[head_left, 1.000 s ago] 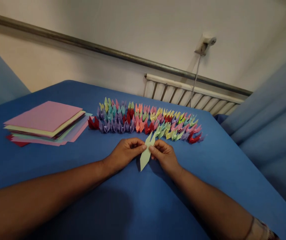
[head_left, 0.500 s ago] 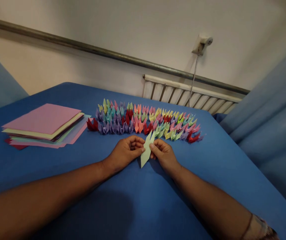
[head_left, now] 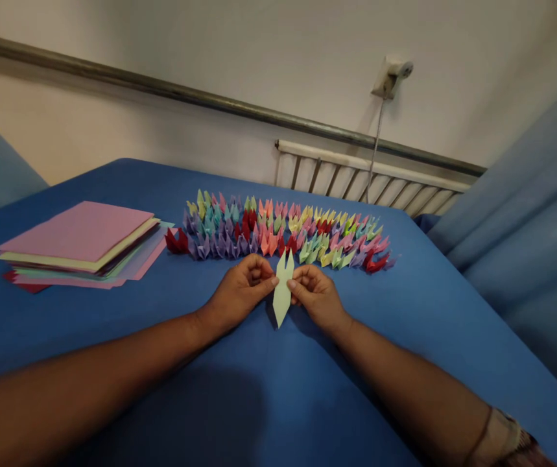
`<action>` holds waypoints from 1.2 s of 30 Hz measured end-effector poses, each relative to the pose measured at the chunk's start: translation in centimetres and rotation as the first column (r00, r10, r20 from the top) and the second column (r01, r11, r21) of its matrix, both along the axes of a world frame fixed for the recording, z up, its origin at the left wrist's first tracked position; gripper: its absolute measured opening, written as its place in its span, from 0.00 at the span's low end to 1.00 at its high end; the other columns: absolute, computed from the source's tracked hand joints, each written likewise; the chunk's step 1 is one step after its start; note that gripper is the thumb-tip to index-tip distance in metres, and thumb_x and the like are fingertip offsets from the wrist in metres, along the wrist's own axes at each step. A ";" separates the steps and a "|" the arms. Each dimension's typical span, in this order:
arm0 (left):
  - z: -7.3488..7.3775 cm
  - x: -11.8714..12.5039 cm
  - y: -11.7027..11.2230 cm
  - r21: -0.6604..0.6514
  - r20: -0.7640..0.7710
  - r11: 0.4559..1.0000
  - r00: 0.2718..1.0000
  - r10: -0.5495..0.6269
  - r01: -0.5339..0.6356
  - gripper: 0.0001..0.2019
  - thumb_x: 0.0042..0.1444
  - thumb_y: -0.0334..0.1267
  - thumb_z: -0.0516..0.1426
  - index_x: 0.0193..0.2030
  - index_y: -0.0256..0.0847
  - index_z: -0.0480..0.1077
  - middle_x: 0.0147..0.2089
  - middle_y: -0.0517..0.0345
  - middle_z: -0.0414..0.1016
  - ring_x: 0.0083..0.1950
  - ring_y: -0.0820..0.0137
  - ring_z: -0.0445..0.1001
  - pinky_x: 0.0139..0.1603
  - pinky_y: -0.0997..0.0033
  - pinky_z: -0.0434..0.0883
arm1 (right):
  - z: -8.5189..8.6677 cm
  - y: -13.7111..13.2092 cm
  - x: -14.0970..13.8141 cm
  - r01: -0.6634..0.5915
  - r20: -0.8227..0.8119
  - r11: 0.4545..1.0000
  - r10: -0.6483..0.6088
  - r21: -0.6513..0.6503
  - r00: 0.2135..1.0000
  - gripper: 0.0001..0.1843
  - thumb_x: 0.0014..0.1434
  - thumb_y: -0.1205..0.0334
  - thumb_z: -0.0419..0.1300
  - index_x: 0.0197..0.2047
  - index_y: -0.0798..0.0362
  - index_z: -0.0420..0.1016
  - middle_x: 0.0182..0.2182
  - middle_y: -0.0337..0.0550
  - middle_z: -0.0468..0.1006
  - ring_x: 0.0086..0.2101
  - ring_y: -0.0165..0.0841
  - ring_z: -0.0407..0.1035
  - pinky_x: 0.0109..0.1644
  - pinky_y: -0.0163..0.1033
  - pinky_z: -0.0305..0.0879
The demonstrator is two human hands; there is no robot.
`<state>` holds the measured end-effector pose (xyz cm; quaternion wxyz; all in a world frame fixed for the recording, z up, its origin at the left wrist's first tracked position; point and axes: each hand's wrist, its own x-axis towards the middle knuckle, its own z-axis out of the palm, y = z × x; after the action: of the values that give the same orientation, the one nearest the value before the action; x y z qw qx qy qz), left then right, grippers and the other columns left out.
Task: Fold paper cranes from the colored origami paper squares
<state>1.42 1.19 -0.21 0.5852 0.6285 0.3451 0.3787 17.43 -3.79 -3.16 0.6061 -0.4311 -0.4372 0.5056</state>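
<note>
A narrow pale green folded paper piece stands nearly upright over the blue cloth, its split tips pointing away from me. My left hand pinches its left edge with curled fingers. On the other side my right hand pinches its right edge. Just beyond my hands lies a long band of several small folded paper cranes in red, purple, green, yellow and pink.
A stack of coloured paper sheets, pink on top, lies at the left of the blue-covered table. Behind the table are a white railing, a metal wall rail and a wall fitting with a cord. Blue fabric hangs at the right.
The folded piece has turned from a right-leaning tilt to nearly upright between my hands. Both hands keep their pinch and have shifted slightly away from me.
</note>
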 end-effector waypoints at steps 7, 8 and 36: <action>0.0 -0.2 0.1 0.100 -0.057 0.990 0.994 -0.093 0.098 0.06 0.53 0.38 0.61 0.36 0.38 0.73 0.34 0.60 0.75 0.35 0.73 0.72 0.41 0.71 0.69 | 0.4 -0.3 -0.1 0.094 0.010 0.989 -0.095 0.112 0.995 0.14 0.50 0.58 0.67 0.37 0.49 0.68 0.24 0.31 0.72 0.23 0.25 0.66 0.28 0.31 0.65; 0.0 -0.2 0.2 0.094 -0.060 0.990 0.993 -0.098 0.104 0.07 0.53 0.38 0.61 0.37 0.38 0.74 0.35 0.59 0.76 0.36 0.73 0.73 0.42 0.70 0.70 | 0.4 -0.4 -0.1 0.092 0.025 0.988 -0.096 0.125 0.995 0.12 0.51 0.58 0.67 0.37 0.49 0.69 0.25 0.31 0.72 0.23 0.25 0.66 0.28 0.31 0.65; -0.4 -0.1 0.5 0.024 -0.006 0.991 0.991 -0.131 0.131 0.11 0.47 0.37 0.66 0.37 0.38 0.73 0.34 0.60 0.76 0.35 0.72 0.74 0.41 0.70 0.72 | -0.1 -0.6 0.7 -0.026 0.114 0.990 0.010 0.136 0.993 0.12 0.51 0.58 0.67 0.40 0.49 0.75 0.31 0.38 0.76 0.33 0.31 0.70 0.41 0.39 0.66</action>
<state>1.31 1.72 -0.64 0.6001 0.6579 0.2998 0.3424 18.18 -4.37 -3.23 0.6039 -0.4126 -0.5084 0.4545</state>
